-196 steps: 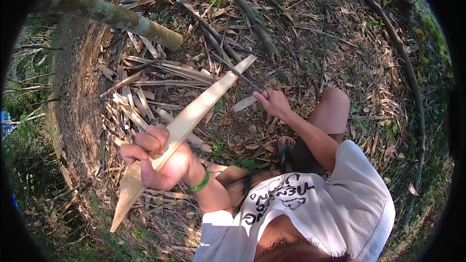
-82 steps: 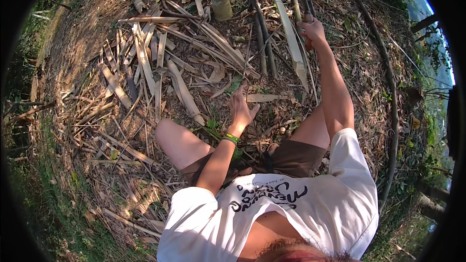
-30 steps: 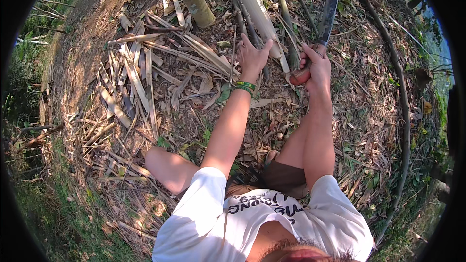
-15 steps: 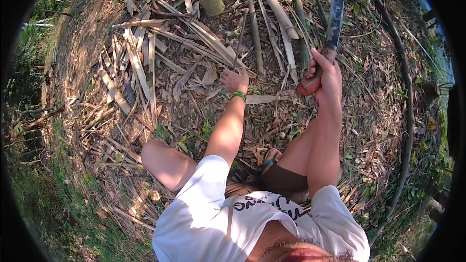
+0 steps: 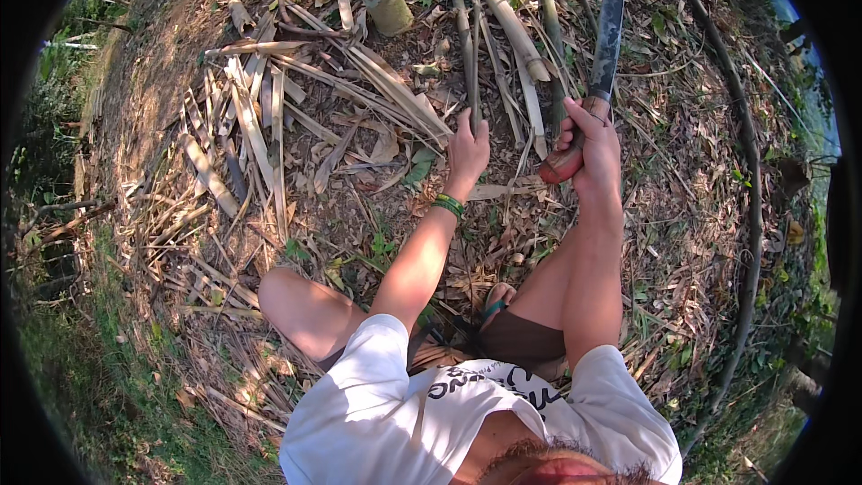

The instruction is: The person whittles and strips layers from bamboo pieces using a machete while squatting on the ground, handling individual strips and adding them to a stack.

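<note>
Leaf-littered ground point(image 5: 691, 216), right hand point(image 5: 593, 154) fingers wrapped round machete point(image 5: 600, 72) (blade pointing up, away), left hand point(image 5: 469, 148) fingers clasping thin bamboo stick point(image 5: 466, 45), lengthwise away.

We are wearing a white short-sleeved T-shirt point(image 5: 395, 413) with dark lettering running across its chest, the sleeves ending well above the elbows and leaving our forearms bare. Just behind our left hand point(image 5: 468, 151), a green band point(image 5: 448, 206) is circling the wrist. Our right hand point(image 5: 594, 154) is wearing nothing, and its wrist is bare too. We are wearing dark brown shorts point(image 5: 521, 341), and a sandal with a teal strap point(image 5: 492, 305) is showing on one foot.
</note>
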A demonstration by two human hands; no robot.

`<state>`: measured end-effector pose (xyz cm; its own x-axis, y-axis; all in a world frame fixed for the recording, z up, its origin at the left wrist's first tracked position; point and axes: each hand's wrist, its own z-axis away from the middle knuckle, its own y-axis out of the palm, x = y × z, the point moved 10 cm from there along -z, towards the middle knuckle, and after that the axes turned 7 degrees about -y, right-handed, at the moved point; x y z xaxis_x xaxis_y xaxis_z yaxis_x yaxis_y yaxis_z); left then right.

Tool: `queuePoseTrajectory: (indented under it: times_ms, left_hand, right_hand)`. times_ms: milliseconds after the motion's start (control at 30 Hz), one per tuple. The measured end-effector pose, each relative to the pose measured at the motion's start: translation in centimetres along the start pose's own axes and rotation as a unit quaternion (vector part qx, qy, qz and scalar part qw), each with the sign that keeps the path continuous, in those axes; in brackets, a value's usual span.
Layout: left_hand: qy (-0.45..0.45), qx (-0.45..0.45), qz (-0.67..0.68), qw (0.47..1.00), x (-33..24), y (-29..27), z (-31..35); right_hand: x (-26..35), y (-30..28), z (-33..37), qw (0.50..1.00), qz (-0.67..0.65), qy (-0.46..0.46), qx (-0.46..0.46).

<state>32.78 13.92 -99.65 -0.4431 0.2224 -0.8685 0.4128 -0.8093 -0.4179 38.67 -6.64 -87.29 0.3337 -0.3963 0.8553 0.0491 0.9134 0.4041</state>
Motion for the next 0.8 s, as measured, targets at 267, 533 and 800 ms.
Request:
queuePoseTrajectory:
  times_ms: [267,533,800]
  left_hand:
    - [-0.257,-0.252,-0.167,0.918,7.8,-3.7,-5.2]
    - [-0.341,-0.146,-0.099,0.923,14.4,-5.1,-7.2]
    - [-0.347,-0.091,-0.118,0.926,15.0,-8.3,-2.4]
  right_hand:
    - [-0.2,0.5,1.0,1.000,-0.016,0.007,0.003]
    - [0.4,0.5,2.0,1.000,-0.010,-0.001,0.010]
    - [-2.1,1.2,1.1,0.999,0.004,0.042,0.026]
